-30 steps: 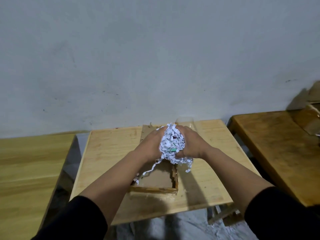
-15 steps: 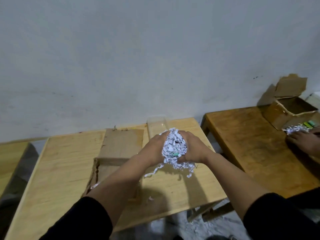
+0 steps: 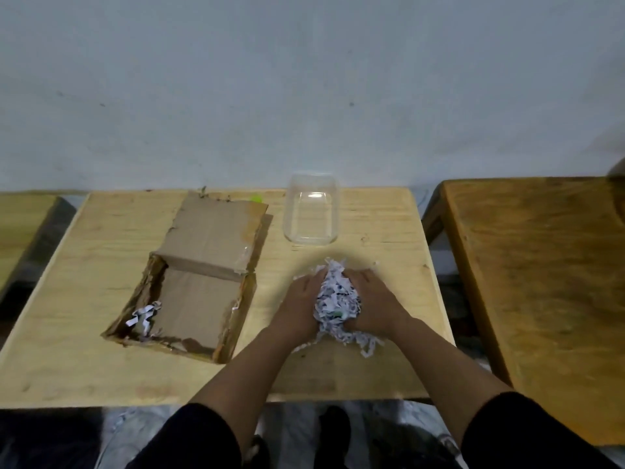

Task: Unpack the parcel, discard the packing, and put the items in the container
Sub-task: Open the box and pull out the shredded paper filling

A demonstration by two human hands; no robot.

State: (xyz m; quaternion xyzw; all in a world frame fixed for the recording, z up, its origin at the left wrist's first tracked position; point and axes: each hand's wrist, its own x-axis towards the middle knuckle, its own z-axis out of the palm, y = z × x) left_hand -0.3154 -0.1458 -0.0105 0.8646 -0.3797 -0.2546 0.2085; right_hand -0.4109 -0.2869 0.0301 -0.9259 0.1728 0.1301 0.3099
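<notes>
A clump of white shredded paper [image 3: 336, 301] rests on the light wooden table [image 3: 382, 238], pressed between my left hand [image 3: 299, 306] and my right hand [image 3: 373, 304]. Something small and green shows inside the clump near its bottom. To the left lies the open cardboard parcel [image 3: 199, 282], its flap folded back, with a few paper shreds [image 3: 143, 316] in its near left corner. A clear plastic container [image 3: 311, 208] stands empty behind my hands, near the wall.
A darker wooden table [image 3: 541, 282] stands to the right across a narrow gap. Another light table edge [image 3: 20, 225] shows at far left. A small green thing [image 3: 256, 198] peeks from behind the parcel's flap. The floor below shows plastic sheeting and scraps.
My hands carried the paper clump from above the parcel to the right and down onto the table in front of the container. The view tilted downward.
</notes>
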